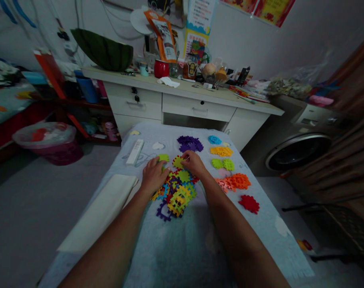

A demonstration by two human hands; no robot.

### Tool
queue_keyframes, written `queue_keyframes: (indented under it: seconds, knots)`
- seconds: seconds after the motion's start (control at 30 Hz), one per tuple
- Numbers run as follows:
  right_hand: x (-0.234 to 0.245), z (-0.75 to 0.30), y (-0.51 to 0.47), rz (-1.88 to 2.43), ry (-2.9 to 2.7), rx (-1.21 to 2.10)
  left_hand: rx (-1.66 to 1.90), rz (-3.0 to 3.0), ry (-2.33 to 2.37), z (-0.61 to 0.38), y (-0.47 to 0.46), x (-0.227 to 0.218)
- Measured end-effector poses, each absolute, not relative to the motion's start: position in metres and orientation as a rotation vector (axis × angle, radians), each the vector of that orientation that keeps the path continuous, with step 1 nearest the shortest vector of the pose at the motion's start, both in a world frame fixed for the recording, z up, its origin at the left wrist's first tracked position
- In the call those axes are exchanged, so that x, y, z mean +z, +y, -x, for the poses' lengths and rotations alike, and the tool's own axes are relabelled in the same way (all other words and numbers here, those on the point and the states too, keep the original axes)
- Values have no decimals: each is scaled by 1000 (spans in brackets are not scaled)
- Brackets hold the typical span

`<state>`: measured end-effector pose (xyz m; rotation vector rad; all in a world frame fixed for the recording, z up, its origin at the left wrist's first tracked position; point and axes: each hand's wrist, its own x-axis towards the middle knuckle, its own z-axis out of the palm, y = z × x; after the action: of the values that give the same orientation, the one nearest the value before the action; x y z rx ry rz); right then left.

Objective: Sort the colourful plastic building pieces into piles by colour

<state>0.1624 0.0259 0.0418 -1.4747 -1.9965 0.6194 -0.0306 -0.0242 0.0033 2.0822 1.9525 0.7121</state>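
Head view: the mixed pile (176,194) of toothed plastic pieces sits mid-surface (182,248), right in front of the person. The right hand (194,164) pinches a lime piece (178,162) by its rim, prob. because it's thin & lies flat. The left hand (153,175) lies palm down, fingertips at a green piece (163,157); can't tell if it grips. Same-colour lots lie apart: purple lot (190,144), yellow lot (221,151), orange lot (235,182), red lot (249,203), likely so colours don't mix.
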Motion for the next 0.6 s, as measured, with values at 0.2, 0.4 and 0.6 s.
queue_keyframes:
  seconds: [0.2, 0.4, 0.6]
  knots:
    - [42, -179, 20, 1384, -1817, 986, 696, -2097, 1933, 31, -22, 1]
    - [43, -193, 16, 1387, -1704, 1046, 700, -2091, 1922, 31, -25, 4]
    - [57, -228, 12, 1400, -1772, 874, 727, -2115, 1881, 32, -23, 0]
